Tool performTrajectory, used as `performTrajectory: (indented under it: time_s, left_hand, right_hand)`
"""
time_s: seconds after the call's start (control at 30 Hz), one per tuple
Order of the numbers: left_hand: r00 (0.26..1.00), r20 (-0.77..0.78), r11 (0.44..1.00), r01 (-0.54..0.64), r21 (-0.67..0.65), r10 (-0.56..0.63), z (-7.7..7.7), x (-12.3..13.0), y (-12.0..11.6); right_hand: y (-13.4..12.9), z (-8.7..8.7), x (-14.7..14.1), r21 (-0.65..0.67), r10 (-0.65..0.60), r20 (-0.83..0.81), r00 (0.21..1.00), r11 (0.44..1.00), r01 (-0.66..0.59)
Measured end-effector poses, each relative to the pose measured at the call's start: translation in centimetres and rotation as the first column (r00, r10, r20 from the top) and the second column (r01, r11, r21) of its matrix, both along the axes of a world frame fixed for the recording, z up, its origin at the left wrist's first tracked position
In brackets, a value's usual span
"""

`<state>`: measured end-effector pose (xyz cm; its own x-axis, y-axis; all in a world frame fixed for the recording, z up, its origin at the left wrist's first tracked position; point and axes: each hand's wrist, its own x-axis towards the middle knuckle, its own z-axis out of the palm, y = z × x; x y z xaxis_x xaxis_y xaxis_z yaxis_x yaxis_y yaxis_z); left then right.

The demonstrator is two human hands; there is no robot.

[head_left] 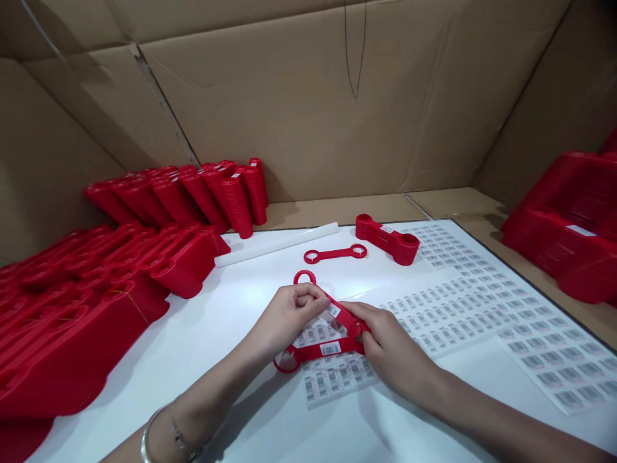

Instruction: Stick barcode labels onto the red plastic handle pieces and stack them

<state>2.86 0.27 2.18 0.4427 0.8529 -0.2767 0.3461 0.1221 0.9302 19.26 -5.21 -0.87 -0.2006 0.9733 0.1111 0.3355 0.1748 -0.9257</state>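
My right hand (393, 344) is closed around the near ends of two flat red plastic pieces with ring ends, fanned apart. The lower red piece (313, 352) carries a white barcode sticker (330, 348) on its middle. On the upper red piece (347, 316), a second barcode sticker (333, 310) shows beside my left thumb. My left hand (296, 313) is pinched at that sticker's edge, its curled fingers hiding part of the upper piece. Beneath both hands lies a sheet of barcode stickers (332, 382).
More sticker sheets (562, 360) cover the table's right side. A single red piece (336, 253), a short stack (388, 239) and a white tube (277, 244) lie farther back. Red stacks (130, 315) crowd the left; others (563, 238) stand right. Cardboard walls (308, 103) enclose the table.
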Motion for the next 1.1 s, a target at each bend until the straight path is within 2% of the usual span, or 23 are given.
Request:
performTrajectory:
  time_s: [0.2, 0.67, 0.8, 0.87, 0.97, 1.1]
  left_hand:
    - [0.999, 0.026, 0.999, 0.037, 0.024, -0.038, 0.4, -0.5, 0.1]
    - [0.998, -0.027, 0.999, 0.050, 0.012, -0.049, 0.6, -0.1, -0.1]
    - [0.996, -0.083, 0.997, 0.044, 0.063, -0.039, 0.5, 0.1, -0.2]
    - [0.990, -0.139, 0.988, 0.047, 0.147, -0.027, 0.4, 0.2, -0.4]
    - [0.964, -0.264, 0.921, 0.090, 0.380, 0.015, 0.1, 0.1, -0.7]
    - [0.926, -0.368, 0.729, 0.193, 0.657, 0.087, -0.4, 0.1, -1.2]
  right_hand:
    - [0.0, 0.0, 0.0, -0.043, -0.008, 0.004, 1.000, 0.999, 0.008]
    - [-0.2, 0.3, 0.0, -0.025, 0.009, -0.029, 1.000, 1.000, -0.010]
    - [-0.2, 0.1, 0.0, -0.014, 0.005, -0.018, 1.000, 1.000, -0.005]
    - [-0.2, 0.0, 0.0, -0.008, 0.005, -0.021, 1.000, 1.000, -0.005]
    - [-0.3, 0.0, 0.0, 0.004, 0.017, -0.043, 0.999, 1.000, -0.016]
    - [-0.3, 0.3, 0.0, 0.029, 0.015, -0.062, 0.998, 0.999, -0.013]
